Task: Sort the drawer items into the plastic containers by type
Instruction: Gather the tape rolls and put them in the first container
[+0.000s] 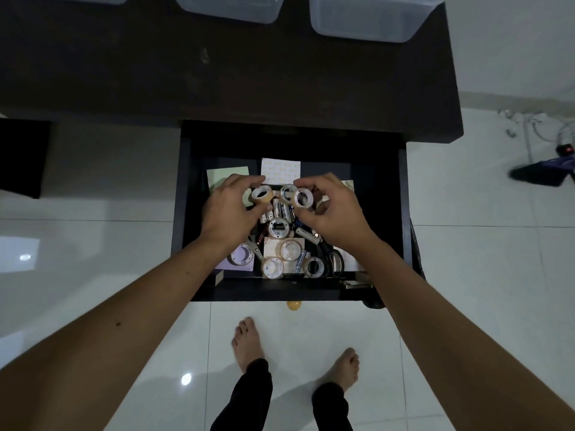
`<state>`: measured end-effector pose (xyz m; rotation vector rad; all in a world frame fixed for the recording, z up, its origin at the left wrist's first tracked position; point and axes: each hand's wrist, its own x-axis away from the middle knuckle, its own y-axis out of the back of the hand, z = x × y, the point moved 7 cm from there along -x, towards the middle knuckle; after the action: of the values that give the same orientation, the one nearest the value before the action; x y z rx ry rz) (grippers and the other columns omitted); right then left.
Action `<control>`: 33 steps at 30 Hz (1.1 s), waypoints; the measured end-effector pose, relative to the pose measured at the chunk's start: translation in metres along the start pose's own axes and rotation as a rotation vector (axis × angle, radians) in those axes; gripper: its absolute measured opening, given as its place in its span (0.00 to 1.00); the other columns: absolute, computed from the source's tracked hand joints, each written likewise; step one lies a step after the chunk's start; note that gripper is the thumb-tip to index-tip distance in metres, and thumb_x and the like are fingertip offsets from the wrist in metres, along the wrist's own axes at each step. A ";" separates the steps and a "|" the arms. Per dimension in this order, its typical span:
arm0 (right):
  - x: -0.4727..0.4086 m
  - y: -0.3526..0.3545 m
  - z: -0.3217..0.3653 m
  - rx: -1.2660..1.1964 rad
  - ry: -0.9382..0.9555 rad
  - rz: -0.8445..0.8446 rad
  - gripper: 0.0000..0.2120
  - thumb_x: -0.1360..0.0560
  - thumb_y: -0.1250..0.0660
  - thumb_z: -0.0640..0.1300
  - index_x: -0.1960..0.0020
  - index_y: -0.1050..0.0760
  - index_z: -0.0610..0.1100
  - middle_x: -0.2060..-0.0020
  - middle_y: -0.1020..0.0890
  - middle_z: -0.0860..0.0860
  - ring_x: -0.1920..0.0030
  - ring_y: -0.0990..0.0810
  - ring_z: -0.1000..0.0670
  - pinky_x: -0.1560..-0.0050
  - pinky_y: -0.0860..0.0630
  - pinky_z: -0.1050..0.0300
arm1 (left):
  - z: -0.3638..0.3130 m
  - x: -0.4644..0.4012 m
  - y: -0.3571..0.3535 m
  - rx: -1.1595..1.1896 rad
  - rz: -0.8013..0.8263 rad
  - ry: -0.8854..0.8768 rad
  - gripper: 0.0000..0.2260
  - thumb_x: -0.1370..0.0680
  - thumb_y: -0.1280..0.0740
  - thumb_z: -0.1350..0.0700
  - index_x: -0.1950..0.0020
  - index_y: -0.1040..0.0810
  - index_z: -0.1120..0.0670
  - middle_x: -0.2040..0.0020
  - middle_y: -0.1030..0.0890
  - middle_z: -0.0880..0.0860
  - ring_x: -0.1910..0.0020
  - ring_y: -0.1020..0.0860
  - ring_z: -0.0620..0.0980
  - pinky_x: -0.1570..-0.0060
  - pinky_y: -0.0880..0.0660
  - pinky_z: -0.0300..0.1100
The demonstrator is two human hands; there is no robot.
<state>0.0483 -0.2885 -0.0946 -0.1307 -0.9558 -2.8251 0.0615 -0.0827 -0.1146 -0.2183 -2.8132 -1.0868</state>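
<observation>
The dark drawer [183,213] is pulled open below the desk. Inside lie several tape rolls, batteries [281,211], sticky-note pads [227,177] and scissors [336,261]. My left hand [231,213] pinches one tape roll [262,195] between thumb and fingers. To its right, my right hand [329,209] pinches two tape rolls [295,195] side by side. More tape rolls [273,267] rest near the drawer's front. Three clear plastic containers [367,17] stand along the desk's far edge, partly cut off by the frame.
The dark desk top [217,76] lies between the drawer and the containers. White tiled floor [93,244] surrounds the desk. My bare feet [249,340] stand below the drawer. Cables and a dark object [541,172] lie on the floor at the right.
</observation>
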 end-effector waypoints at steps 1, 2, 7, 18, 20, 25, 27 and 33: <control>-0.002 -0.002 0.000 0.009 0.004 0.007 0.20 0.28 0.23 0.41 0.36 0.19 0.48 0.45 0.23 0.51 0.50 0.19 0.57 0.55 0.26 0.70 | 0.002 0.000 0.000 0.005 0.007 0.002 0.26 0.27 0.20 0.52 0.29 0.20 0.48 0.39 0.19 0.49 0.38 0.22 0.49 0.40 0.29 0.35; -0.003 -0.004 0.000 0.017 0.009 0.009 0.21 0.28 0.22 0.41 0.36 0.18 0.48 0.45 0.23 0.52 0.50 0.19 0.57 0.55 0.26 0.71 | 0.004 0.000 -0.001 0.011 0.016 0.006 0.28 0.28 0.19 0.52 0.29 0.21 0.48 0.40 0.19 0.49 0.41 0.23 0.46 0.42 0.32 0.28; -0.011 -0.012 0.001 0.056 0.018 -0.003 0.23 0.29 0.21 0.40 0.35 0.18 0.46 0.47 0.26 0.52 0.53 0.23 0.62 0.49 0.29 0.74 | 0.009 0.004 -0.001 0.006 0.069 0.026 0.30 0.29 0.18 0.52 0.29 0.21 0.51 0.43 0.25 0.48 0.43 0.28 0.43 0.45 0.35 0.29; -0.019 -0.023 0.005 0.188 0.030 0.029 0.26 0.31 0.20 0.43 0.34 0.21 0.44 0.42 0.26 0.52 0.47 0.22 0.55 0.42 0.23 0.58 | 0.003 0.015 0.013 0.179 0.083 0.022 0.21 0.28 0.19 0.55 0.37 0.19 0.47 0.64 0.18 0.51 0.62 0.18 0.46 0.57 0.25 0.34; -0.019 -0.023 0.008 0.206 0.054 0.014 0.24 0.30 0.21 0.43 0.35 0.21 0.44 0.41 0.24 0.50 0.45 0.20 0.51 0.42 0.21 0.53 | 0.000 0.019 0.012 0.186 0.122 -0.006 0.22 0.29 0.18 0.54 0.37 0.18 0.46 0.61 0.17 0.47 0.59 0.19 0.46 0.56 0.23 0.37; -0.017 -0.021 0.009 0.216 0.056 0.015 0.22 0.29 0.23 0.42 0.35 0.19 0.43 0.42 0.22 0.50 0.43 0.18 0.50 0.40 0.21 0.54 | -0.010 0.025 -0.001 0.127 0.231 -0.116 0.25 0.32 0.16 0.52 0.37 0.17 0.46 0.48 0.19 0.40 0.51 0.21 0.42 0.48 0.23 0.39; -0.016 -0.018 0.008 0.212 0.056 0.031 0.22 0.29 0.22 0.41 0.35 0.19 0.42 0.42 0.23 0.50 0.44 0.19 0.51 0.40 0.24 0.60 | -0.012 0.025 -0.007 0.091 0.260 -0.140 0.26 0.33 0.16 0.51 0.36 0.17 0.47 0.45 0.20 0.43 0.49 0.20 0.46 0.46 0.23 0.41; -0.007 -0.001 0.006 0.208 0.082 0.045 0.21 0.30 0.23 0.42 0.37 0.18 0.42 0.44 0.20 0.49 0.48 0.18 0.51 0.46 0.24 0.65 | -0.012 0.024 -0.019 0.003 0.306 -0.170 0.27 0.32 0.16 0.51 0.34 0.18 0.48 0.38 0.20 0.45 0.51 0.25 0.43 0.50 0.31 0.30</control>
<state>0.0554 -0.2829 -0.0910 -0.0106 -1.2032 -2.6479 0.0356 -0.1024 -0.1147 -0.7458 -2.7958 -1.0352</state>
